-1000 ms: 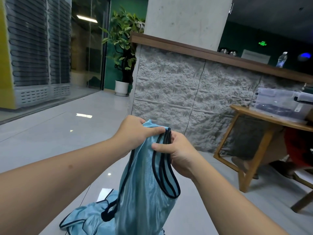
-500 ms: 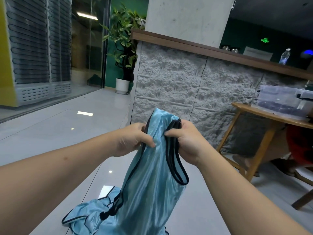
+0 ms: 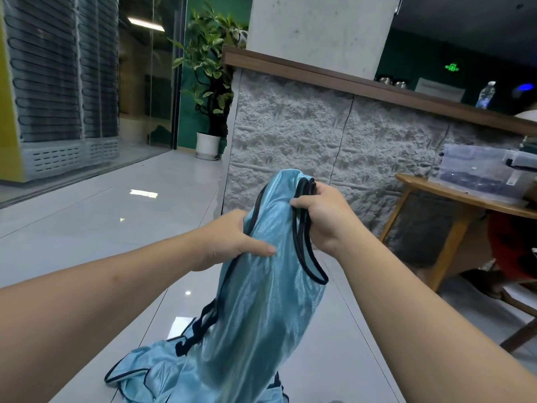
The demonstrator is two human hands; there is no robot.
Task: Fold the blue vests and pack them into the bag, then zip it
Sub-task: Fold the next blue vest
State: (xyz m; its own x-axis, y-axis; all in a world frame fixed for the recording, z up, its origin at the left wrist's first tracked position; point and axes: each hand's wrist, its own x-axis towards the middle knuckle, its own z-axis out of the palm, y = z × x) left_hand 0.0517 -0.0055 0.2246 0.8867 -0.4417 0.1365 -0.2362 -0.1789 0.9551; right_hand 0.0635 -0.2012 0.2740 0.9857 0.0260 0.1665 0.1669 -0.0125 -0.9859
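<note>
Glass wall (image 3: pixel 87 91): far left, I see it rising from the pale glossy floor (image 3: pixel 96 228), with ribbed grey panels behind it.
Potted plant (image 3: pixel 207 82): it stands in a white pot in the corner, just left of the stone counter.
Left hand (image 3: pixel 229 242): I see it closed on the left edge of the vest, thumb lying across the front of the cloth, fingers hidden behind it.
Blue vest (image 3: pixel 261 301): shiny light-blue cloth with black trim, held up in the air between my two hands; its lower part hangs down to more blue cloth (image 3: pixel 151 370) heaped on the floor. Whether that heap is the same vest or another, I cannot tell.
Right hand (image 3: pixel 325 219): clenched around the bunched black-edged straps at the top right of the vest, higher than the left hand.
Stone counter (image 3: pixel 319 141): rough grey front with a wooden top, behind both hands.
Wooden table (image 3: pixel 465 205): at the right, carrying a clear plastic box (image 3: pixel 476 173).
Bag: I see none in this view.
</note>
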